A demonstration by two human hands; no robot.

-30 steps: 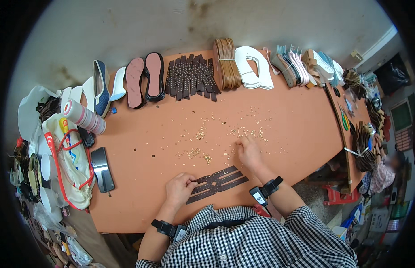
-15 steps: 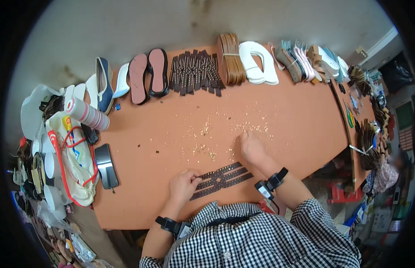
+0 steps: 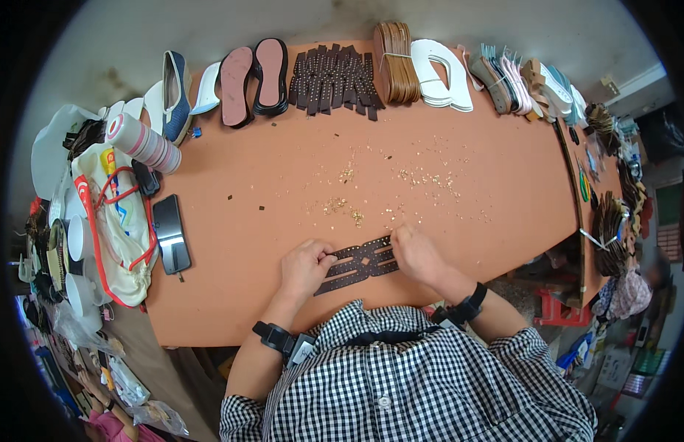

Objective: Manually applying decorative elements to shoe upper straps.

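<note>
Now the left hand [image 3: 304,268] pinches a slotted dark-brown strap [image 3: 356,263] by its left end; the right hand [image 3: 418,255] bunches its fingers at the other, grip unclear. Gold studs [image 3: 335,205] litter the surface [image 3: 231,295] beyond; leftward, a striped tumbler [image 3: 146,144] sits beside a red-trimmed bag [image 3: 128,261], contents hidden.

Along the far edge of the surface [image 3: 209,295], a blue fabric shoe with a pale lining [image 3: 178,107] stands beside two dark-edged, pink-faced shoe soles [image 3: 270,77], and farther right a banded bundle of tan strips [image 3: 396,62] adjoins a stack of white U-shaped pieces [image 3: 458,85]. At left, a tilted pink-and-white striped cylinder [image 3: 144,144] and a cream cloth bag with red trim [image 3: 117,250] lie near a dark, glossy rectangular phone [image 3: 171,234]. A red plastic stool [image 3: 559,313] shows at lower right.
</note>
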